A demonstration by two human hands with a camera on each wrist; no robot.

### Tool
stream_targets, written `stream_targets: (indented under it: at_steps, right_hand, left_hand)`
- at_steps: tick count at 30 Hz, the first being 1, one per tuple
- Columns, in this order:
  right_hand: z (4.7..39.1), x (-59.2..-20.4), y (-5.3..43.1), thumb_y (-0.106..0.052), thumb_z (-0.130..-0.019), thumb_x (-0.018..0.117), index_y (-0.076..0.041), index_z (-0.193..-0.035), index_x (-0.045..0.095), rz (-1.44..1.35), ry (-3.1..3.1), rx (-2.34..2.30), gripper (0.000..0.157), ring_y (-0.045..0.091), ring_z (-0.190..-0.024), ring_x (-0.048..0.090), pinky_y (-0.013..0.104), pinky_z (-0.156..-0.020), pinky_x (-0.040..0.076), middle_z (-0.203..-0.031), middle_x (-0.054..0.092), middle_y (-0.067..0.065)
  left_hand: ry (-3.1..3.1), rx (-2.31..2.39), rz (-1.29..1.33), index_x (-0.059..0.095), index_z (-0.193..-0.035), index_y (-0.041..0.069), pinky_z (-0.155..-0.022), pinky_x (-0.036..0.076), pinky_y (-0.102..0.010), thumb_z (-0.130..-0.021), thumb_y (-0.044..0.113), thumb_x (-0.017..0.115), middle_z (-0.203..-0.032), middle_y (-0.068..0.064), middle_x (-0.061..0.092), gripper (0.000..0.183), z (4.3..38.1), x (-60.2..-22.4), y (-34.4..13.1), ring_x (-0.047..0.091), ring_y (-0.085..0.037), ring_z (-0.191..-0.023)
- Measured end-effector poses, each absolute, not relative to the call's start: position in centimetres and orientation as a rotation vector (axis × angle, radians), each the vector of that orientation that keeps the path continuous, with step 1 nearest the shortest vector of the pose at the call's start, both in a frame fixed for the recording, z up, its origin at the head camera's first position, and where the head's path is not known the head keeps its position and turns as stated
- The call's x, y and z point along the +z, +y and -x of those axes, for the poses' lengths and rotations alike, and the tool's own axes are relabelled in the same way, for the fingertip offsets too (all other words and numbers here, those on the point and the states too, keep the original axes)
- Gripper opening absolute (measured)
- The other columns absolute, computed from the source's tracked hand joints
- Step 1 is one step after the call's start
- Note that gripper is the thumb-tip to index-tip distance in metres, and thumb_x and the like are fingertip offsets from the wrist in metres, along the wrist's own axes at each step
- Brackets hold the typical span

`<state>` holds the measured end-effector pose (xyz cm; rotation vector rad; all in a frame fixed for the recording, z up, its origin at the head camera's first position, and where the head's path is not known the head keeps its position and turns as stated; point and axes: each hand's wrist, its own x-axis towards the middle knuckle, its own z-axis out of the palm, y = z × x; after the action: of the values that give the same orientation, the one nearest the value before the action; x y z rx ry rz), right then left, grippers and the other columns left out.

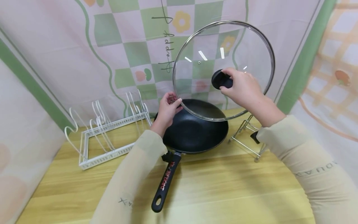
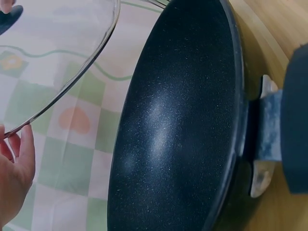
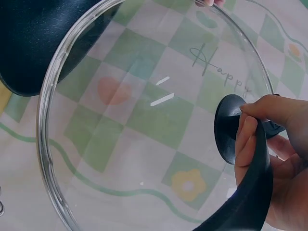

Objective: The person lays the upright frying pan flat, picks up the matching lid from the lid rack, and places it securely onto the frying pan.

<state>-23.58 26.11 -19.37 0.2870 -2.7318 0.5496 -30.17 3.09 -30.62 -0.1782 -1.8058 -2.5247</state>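
A large round glass lid [image 1: 205,53] with a metal rim is held up on its edge, tilted, above and behind a black wok [image 1: 193,135]. My right hand [image 1: 244,88] grips the lid's black knob [image 1: 218,79], thumb and fingers around it; the right wrist view shows this knob [image 3: 225,127] close up. At the lid's lower left rim, my left hand [image 1: 167,109] pinches the edge between thumb and fingers, as the left wrist view also shows with that hand [image 2: 17,175]. The wok's interior [image 2: 178,110] is bare and dark. Its handle [image 1: 167,183] points toward me.
A white dish rack [image 1: 110,154] with upright loops stands left of the wok on the wooden table [image 1: 223,189]. To the right, partly behind my right forearm, is a metal wire stand [image 1: 246,146]. A patterned cloth [image 1: 112,56] hangs behind everything.
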Motion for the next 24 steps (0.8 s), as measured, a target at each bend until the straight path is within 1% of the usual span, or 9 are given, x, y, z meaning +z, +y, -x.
stream_targets:
  at_steps: [2, 9, 16, 20, 24]
  right_hand:
    - [23.7, -19.5, 26.0, -0.016, -0.097, 0.064, -0.003, -0.142, 0.052, -0.285, -2.725, 0.544, 0.049, 0.051, -0.107, 0.058, 0.062, -0.087, 0.045, -0.129, 0.061, 0.030]
    - [24.0, -19.8, 25.5, -0.017, -0.099, 0.063, -0.004, -0.143, 0.051, -0.283, -2.715, 0.539, 0.048, 0.051, -0.108, 0.059, 0.062, -0.089, 0.045, -0.130, 0.061, 0.030]
    - [24.2, -19.9, 24.9, -0.021, -0.102, 0.061, -0.006, -0.150, 0.045, -0.261, -2.741, 0.512, 0.053, 0.051, -0.108, 0.059, 0.064, -0.089, 0.045, -0.132, 0.060, 0.031]
    - [24.2, -20.2, 24.6, -0.020, -0.102, 0.061, -0.006, -0.150, 0.044, -0.276, -2.731, 0.502, 0.053, 0.051, -0.110, 0.059, 0.065, -0.090, 0.045, -0.132, 0.060, 0.031]
    - [24.3, -20.4, 24.5, -0.018, -0.102, 0.061, -0.006, -0.149, 0.045, -0.300, -2.718, 0.483, 0.051, 0.052, -0.111, 0.059, 0.066, -0.090, 0.045, -0.133, 0.060, 0.030]
  left_hand:
    - [-1.801, -2.529, 0.174, 0.051, -0.105, 0.009, -0.096, 0.054, -0.049, -0.098, -0.010, 0.059, -0.102, -0.004, 0.052, 0.021, 30.1, -30.6, 3.0, 0.055, -0.015, -0.096]
    - [-1.788, -2.531, 0.155, 0.051, -0.107, 0.005, -0.097, 0.053, -0.051, -0.098, -0.011, 0.059, -0.101, -0.003, 0.051, 0.020, 29.9, -30.6, 2.5, 0.055, -0.015, -0.095]
    - [-1.791, -2.522, 0.151, 0.051, -0.106, 0.009, -0.095, 0.055, -0.048, -0.099, -0.009, 0.059, -0.101, -0.003, 0.051, 0.021, 29.7, -30.8, 1.9, 0.054, -0.014, -0.095]
    - [-1.802, -2.520, 0.151, 0.051, -0.105, 0.010, -0.095, 0.055, -0.047, -0.099, -0.009, 0.059, -0.100, -0.003, 0.051, 0.022, 29.5, -30.9, 1.6, 0.053, -0.013, -0.094]
    - [-1.816, -2.520, 0.156, 0.051, -0.106, 0.008, -0.096, 0.055, -0.047, -0.098, -0.009, 0.060, -0.100, -0.004, 0.051, 0.021, 29.2, -31.1, 1.4, 0.053, -0.014, -0.094]
